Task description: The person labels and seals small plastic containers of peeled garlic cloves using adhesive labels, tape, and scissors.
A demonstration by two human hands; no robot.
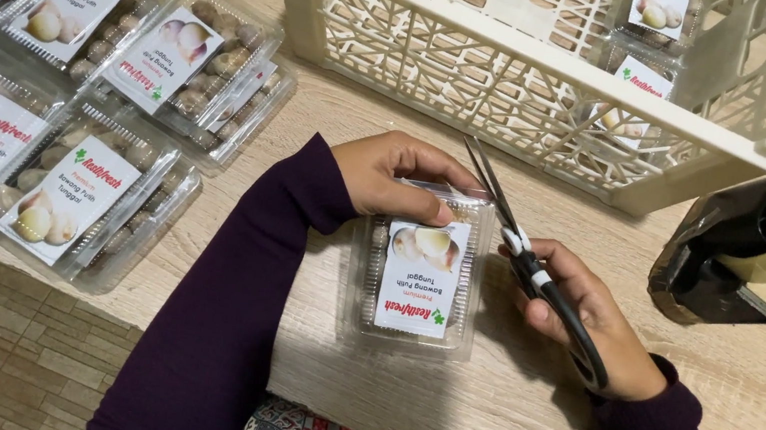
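Wooden table | left hand gripping clear labelled box | right hand closed on scissors, blades open | crate behind

Clamshell pack centre frame on table, left hand on its top edge, scissors in right hand just right. Crate above. Tape dispenser far right. Packs stacked upper left.
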